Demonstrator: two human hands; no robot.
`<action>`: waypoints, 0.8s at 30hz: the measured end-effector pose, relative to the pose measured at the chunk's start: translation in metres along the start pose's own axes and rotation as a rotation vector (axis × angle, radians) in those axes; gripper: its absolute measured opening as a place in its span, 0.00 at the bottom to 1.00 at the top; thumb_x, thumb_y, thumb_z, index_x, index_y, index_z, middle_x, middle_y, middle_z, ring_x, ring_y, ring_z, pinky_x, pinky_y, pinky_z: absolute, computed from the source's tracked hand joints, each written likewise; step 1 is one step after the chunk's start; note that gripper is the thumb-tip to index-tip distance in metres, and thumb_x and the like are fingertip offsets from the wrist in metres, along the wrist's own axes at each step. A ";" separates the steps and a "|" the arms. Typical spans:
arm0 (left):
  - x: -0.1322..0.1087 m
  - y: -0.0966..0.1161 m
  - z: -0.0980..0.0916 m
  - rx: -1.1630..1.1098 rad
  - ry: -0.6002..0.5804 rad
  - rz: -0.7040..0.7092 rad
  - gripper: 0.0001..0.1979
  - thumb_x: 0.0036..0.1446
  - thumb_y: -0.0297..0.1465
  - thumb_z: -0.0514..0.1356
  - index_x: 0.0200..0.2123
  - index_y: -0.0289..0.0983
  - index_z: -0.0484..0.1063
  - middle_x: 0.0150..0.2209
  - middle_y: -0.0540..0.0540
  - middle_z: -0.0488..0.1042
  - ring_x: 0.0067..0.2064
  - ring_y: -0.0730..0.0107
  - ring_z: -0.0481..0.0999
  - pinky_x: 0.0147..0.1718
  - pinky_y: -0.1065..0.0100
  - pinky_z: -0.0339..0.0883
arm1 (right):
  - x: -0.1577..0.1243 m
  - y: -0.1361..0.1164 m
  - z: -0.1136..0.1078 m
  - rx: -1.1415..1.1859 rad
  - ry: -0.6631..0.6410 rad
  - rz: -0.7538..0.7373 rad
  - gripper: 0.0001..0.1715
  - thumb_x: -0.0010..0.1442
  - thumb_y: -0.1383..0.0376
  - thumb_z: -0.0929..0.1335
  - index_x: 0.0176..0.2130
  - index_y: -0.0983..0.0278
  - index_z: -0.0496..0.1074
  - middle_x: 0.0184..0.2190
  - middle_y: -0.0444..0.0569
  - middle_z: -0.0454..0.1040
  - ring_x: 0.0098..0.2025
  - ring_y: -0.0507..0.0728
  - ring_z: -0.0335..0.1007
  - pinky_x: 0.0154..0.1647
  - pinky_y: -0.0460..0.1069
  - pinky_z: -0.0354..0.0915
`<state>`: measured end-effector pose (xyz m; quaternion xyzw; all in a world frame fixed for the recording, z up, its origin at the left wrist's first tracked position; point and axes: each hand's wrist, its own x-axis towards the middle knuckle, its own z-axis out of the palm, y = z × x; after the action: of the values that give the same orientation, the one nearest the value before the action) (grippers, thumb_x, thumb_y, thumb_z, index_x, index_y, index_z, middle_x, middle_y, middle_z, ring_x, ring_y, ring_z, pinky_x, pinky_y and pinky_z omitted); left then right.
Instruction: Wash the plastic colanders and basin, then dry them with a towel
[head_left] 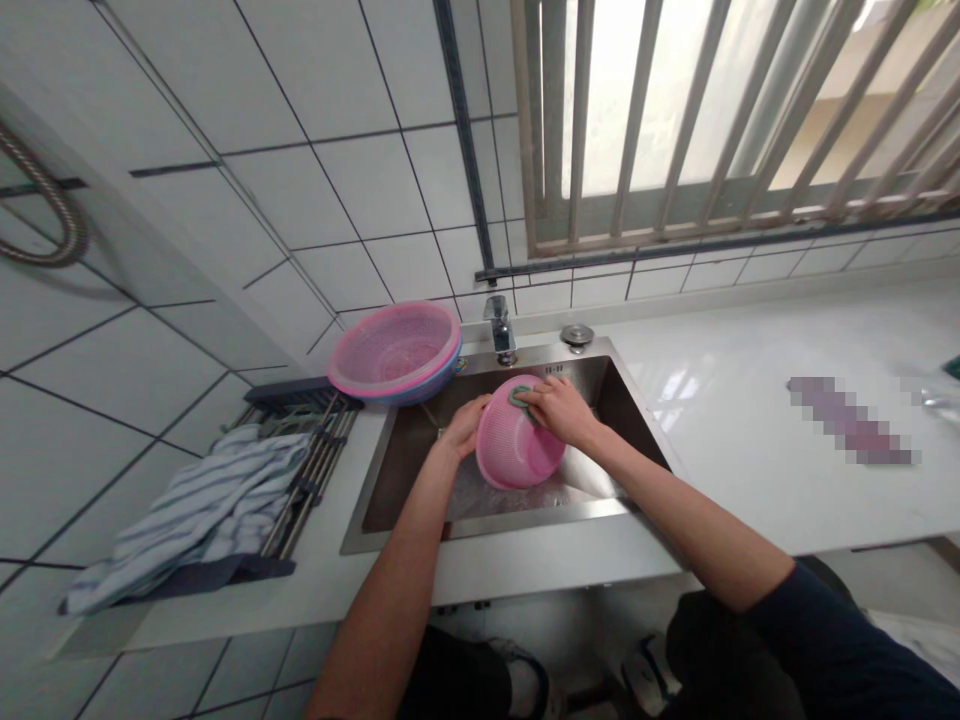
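Observation:
Tilted on its side over the sink [480, 517], a pink colander [510, 450] shows its perforated outer wall. My left hand [466, 425] grips the colander by its left rim, with some fingers hidden behind it. In my right hand [559, 408] a green scouring pad [519, 397] is pressed against the colander's upper side. A little water appears to lie in the sink below.
Behind the sink stands a faucet [500, 330], with a metal drain strainer [577, 336] to its right. Stacked pink and blue basins [397, 350] rest at the sink's back left corner. A striped towel [217, 500] lies on a folding rack [315, 490] at left.

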<state>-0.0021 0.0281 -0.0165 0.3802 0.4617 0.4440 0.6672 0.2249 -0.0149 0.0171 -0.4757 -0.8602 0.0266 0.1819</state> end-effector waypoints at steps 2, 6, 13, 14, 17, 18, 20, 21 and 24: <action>-0.003 -0.001 0.004 -0.005 -0.091 -0.026 0.11 0.48 0.35 0.75 0.32 0.34 0.82 0.31 0.45 0.82 0.33 0.66 0.77 0.37 0.67 0.70 | 0.000 0.021 -0.010 -0.005 0.026 0.113 0.22 0.76 0.64 0.64 0.63 0.58 0.78 0.54 0.56 0.82 0.53 0.65 0.70 0.55 0.56 0.60; -0.007 -0.004 0.007 0.034 -0.245 -0.006 0.16 0.49 0.37 0.76 0.38 0.33 0.85 0.37 0.42 0.84 0.39 0.64 0.79 0.42 0.66 0.70 | 0.000 0.039 -0.013 0.011 0.028 0.186 0.22 0.76 0.64 0.64 0.61 0.57 0.80 0.52 0.54 0.83 0.52 0.64 0.73 0.56 0.55 0.62; 0.000 -0.014 0.008 0.049 -0.223 -0.104 0.14 0.51 0.38 0.75 0.35 0.34 0.83 0.33 0.41 0.83 0.35 0.63 0.79 0.38 0.66 0.69 | 0.001 -0.002 0.004 0.069 -0.068 0.018 0.23 0.73 0.68 0.65 0.62 0.59 0.79 0.55 0.56 0.82 0.54 0.62 0.76 0.59 0.55 0.64; 0.001 -0.015 0.007 0.031 -0.202 -0.108 0.15 0.50 0.39 0.75 0.34 0.34 0.82 0.33 0.41 0.83 0.34 0.63 0.79 0.38 0.65 0.69 | 0.001 -0.012 0.007 0.069 -0.073 -0.019 0.22 0.72 0.67 0.66 0.61 0.59 0.80 0.54 0.56 0.83 0.54 0.62 0.76 0.59 0.55 0.64; 0.004 -0.017 0.004 0.044 -0.121 -0.114 0.18 0.47 0.42 0.78 0.31 0.34 0.80 0.30 0.43 0.81 0.31 0.65 0.77 0.34 0.66 0.68 | 0.000 -0.036 0.015 0.066 -0.077 -0.158 0.19 0.72 0.68 0.67 0.56 0.62 0.82 0.51 0.58 0.83 0.53 0.63 0.77 0.59 0.56 0.64; 0.004 -0.018 0.003 0.063 -0.102 -0.107 0.19 0.45 0.42 0.79 0.30 0.35 0.80 0.30 0.44 0.81 0.30 0.66 0.76 0.33 0.67 0.66 | -0.001 -0.041 0.017 0.068 -0.080 -0.199 0.18 0.71 0.68 0.67 0.55 0.62 0.82 0.51 0.58 0.84 0.53 0.62 0.77 0.59 0.56 0.63; 0.004 -0.017 0.002 0.094 -0.097 -0.079 0.20 0.43 0.43 0.79 0.31 0.35 0.80 0.30 0.45 0.81 0.30 0.67 0.76 0.32 0.67 0.65 | 0.000 -0.041 0.018 0.076 -0.085 -0.243 0.17 0.71 0.67 0.68 0.55 0.62 0.83 0.51 0.57 0.84 0.53 0.62 0.77 0.60 0.56 0.63; 0.004 -0.017 0.002 0.104 -0.107 -0.065 0.21 0.43 0.44 0.79 0.31 0.34 0.81 0.31 0.45 0.81 0.31 0.67 0.76 0.33 0.67 0.65 | 0.000 -0.037 0.016 0.080 -0.082 -0.240 0.18 0.71 0.67 0.68 0.56 0.60 0.82 0.52 0.56 0.84 0.54 0.62 0.77 0.60 0.56 0.62; 0.002 -0.014 0.003 0.135 -0.135 -0.025 0.21 0.44 0.44 0.79 0.33 0.34 0.82 0.32 0.45 0.82 0.33 0.65 0.76 0.35 0.66 0.66 | 0.002 -0.010 0.005 0.065 -0.071 -0.127 0.21 0.72 0.66 0.68 0.60 0.57 0.80 0.54 0.54 0.84 0.56 0.61 0.77 0.60 0.55 0.63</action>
<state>0.0047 0.0250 -0.0291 0.4478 0.4493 0.3769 0.6749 0.2139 -0.0180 0.0148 -0.4130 -0.8931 0.0596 0.1679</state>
